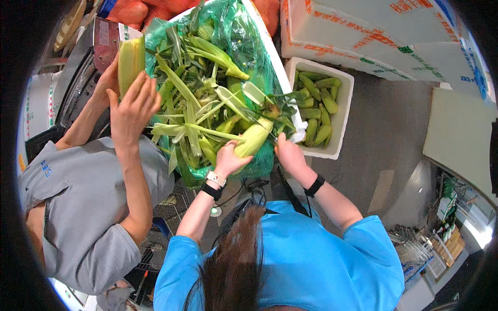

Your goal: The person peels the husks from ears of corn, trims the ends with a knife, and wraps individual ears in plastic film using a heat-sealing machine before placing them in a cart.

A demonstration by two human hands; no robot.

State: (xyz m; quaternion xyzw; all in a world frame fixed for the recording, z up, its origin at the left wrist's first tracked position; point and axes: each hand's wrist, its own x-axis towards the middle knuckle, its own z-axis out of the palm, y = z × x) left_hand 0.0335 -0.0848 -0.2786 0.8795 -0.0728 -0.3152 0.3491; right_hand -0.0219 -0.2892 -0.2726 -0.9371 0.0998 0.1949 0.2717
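Note:
An ear of corn [255,140] in pale green husk lies across the grip of my left hand [229,158], its silk end pointing away and to the right. Close by that end, my right hand [291,155] is curled around a thin blade-like tool [275,139], mostly hidden by the fingers. Both hands are over the near edge of a white foam box [268,37] lined with a green plastic bag [255,19]. Loose husks [190,128] and unpeeled ears [216,54] fill that box.
On the right, a smaller white foam box [346,105] holds several green ears of corn [328,102]. Stacked foam boxes [350,35] stand behind it. At left, a co-worker's hand [134,105] is beside a yellow-green husked bundle [131,64]. Orange-red bags [126,11] lie at the back.

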